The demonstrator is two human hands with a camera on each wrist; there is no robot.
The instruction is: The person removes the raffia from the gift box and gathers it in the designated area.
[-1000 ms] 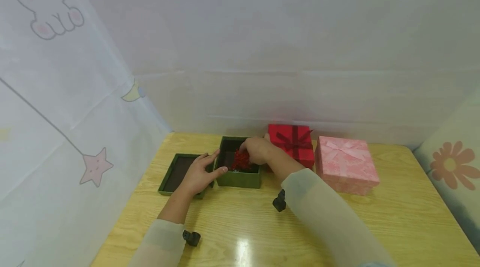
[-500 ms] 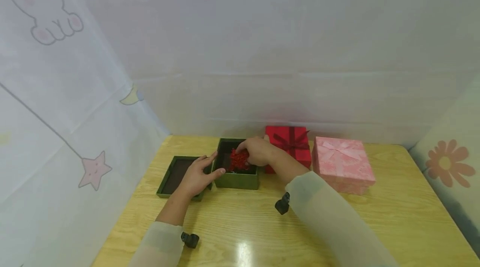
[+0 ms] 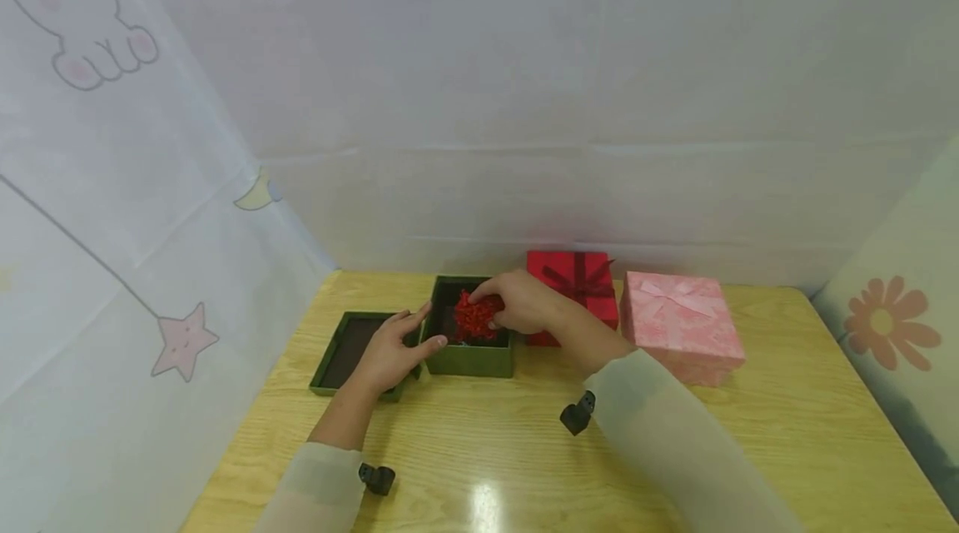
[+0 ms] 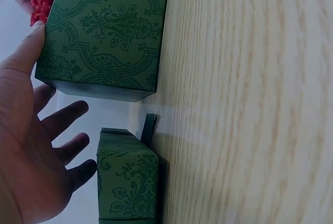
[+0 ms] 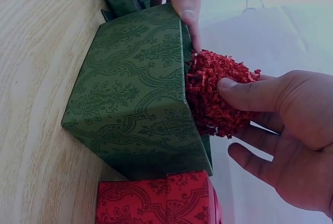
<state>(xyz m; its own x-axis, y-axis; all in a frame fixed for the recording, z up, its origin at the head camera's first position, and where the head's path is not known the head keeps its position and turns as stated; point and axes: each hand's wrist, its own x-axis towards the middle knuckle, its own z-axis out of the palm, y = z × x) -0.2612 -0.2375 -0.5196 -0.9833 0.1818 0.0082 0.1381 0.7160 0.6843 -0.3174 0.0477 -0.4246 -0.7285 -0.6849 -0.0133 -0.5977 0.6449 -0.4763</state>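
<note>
My right hand (image 3: 530, 305) pinches a clump of red shredded paper (image 5: 218, 91) between thumb and fingers, at the mouth of an uncovered green patterned box (image 3: 470, 361). In the right wrist view the crinkled strips bulge past the box rim, and the thumb presses into them. My left hand (image 3: 390, 351) is at the box's left side with its fingers spread. Its thumb touches the rim in the left wrist view, and the other fingers extend along the left side. Left of the box lies the green lid (image 3: 355, 343), dark inside face up, partly behind my left hand.
A red gift box (image 3: 592, 262) with a dark ribbon stands right of the green box, partly behind my right forearm. Farther right is a pink gift box (image 3: 678, 329) with a bow. The wooden table (image 3: 479, 450) backs onto a pale sheet (image 3: 479, 100).
The red shredded paper shows higher in the green box, and my right hand has lifted slightly with it, the sleeve shifting right. My left hand stays at the box's left side.
</note>
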